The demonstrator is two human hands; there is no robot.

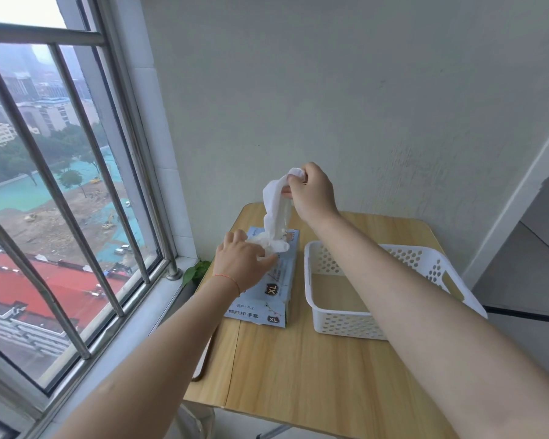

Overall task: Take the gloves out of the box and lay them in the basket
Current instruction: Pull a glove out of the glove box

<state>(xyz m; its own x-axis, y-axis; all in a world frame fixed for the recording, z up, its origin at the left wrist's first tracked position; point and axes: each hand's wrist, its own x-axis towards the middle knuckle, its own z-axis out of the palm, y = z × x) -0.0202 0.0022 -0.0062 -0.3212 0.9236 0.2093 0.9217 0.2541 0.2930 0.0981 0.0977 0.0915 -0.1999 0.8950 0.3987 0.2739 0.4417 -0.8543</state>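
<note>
My right hand [311, 193] pinches a white glove [276, 213] above the box [274, 289], near the desk's [298, 369] far left corner. My left hand [241, 264], fingers relaxed, presses the box top; the basket [339, 324] sits just right.

the box [274, 289] lay on the table [298, 369] toward its left side, nearest the window [61, 201], with the basket [346, 321] just to its right. your left hand [241, 264] rested on the box top; your right hand [311, 191] held a glove [274, 213] above the box, its lower end at the opening. a plant [195, 270] sat between table and sill.
</note>
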